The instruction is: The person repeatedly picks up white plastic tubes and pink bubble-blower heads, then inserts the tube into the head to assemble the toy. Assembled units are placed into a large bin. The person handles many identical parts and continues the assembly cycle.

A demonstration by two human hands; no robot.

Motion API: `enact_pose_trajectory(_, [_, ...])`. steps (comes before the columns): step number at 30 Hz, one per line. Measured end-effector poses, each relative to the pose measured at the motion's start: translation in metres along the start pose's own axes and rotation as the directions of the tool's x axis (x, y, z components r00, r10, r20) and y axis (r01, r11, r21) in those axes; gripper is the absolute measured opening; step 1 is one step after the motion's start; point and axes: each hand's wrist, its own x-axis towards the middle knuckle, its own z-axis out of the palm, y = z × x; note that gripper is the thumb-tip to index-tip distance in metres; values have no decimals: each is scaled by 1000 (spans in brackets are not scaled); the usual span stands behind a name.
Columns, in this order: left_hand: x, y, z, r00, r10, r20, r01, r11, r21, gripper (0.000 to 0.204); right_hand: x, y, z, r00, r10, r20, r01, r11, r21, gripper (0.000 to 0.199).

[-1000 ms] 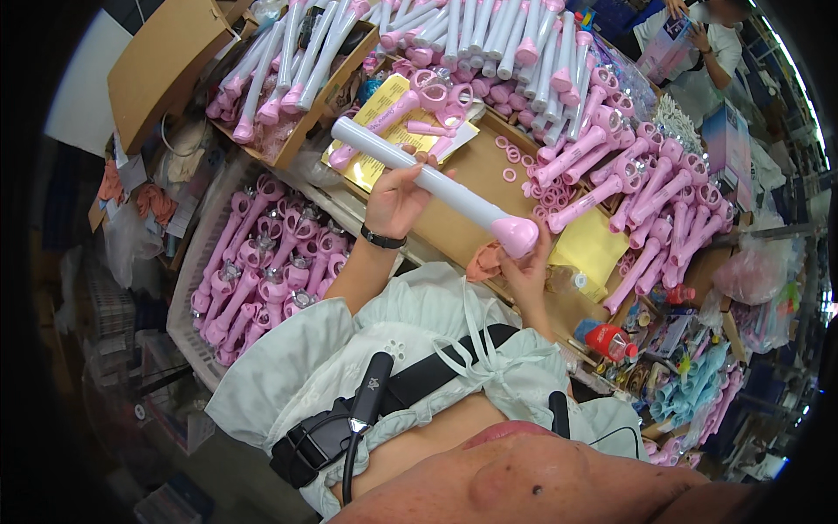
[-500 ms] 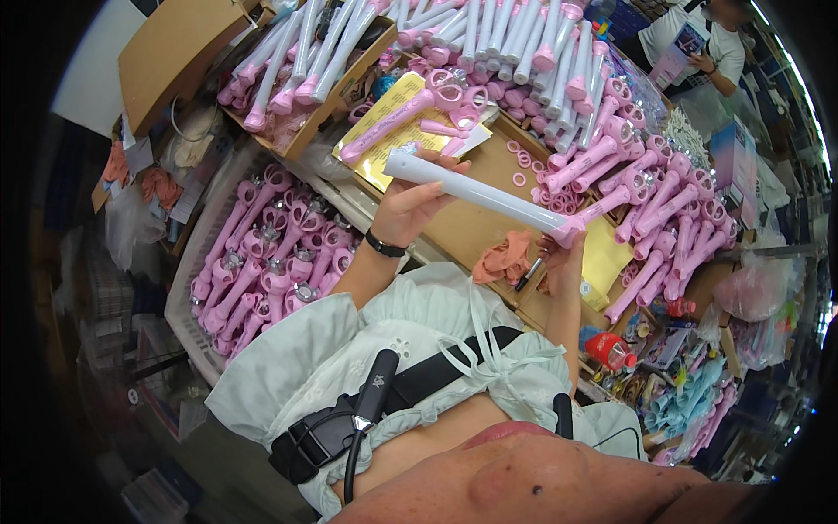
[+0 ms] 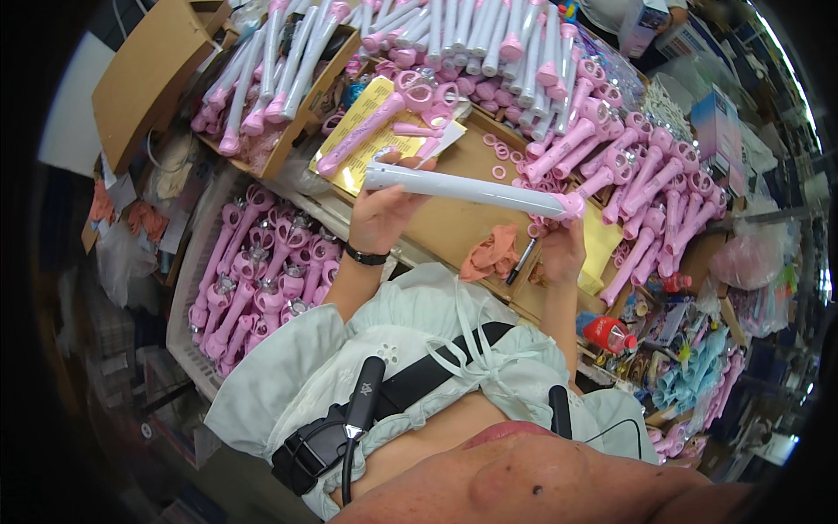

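"Holding what, and how?"

"A white tube [image 3: 467, 190], above the counter [image 3: 441, 230]; the left hand [image 3: 380, 217] curls round it near its bare end; the right hand [image 3: 561, 249] pinches the pink end piece [image 3: 570, 206] at the other."

"How far along?"

"One end wears its pink piece, though whether fully seated I cannot tell; the left end has none, so that end looks unfinished; pink wands [image 3: 260, 278] fill much of the crate [image 3: 181, 327]."

"What differs from a second ago?"

"The tube lies nearer level, where it slanted down steeply to the right; the orange cloth [image 3: 491, 255] now shows apart from the right hand, a pen [image 3: 522, 260] beside it."
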Motion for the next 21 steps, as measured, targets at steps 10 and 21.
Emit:
enact_pose_trajectory(10, [11, -10, -34, 977, -25, -214, -22, 976, -215, 28, -9, -10, 33, 990, -132, 57, 142, 964, -224, 58])
enact_pose_trajectory(21, [10, -54, -78, 817, -418, -397, 223, 864, -451, 32, -25, -25, 80, 910, -272, 313, 401, 768, -499, 67])
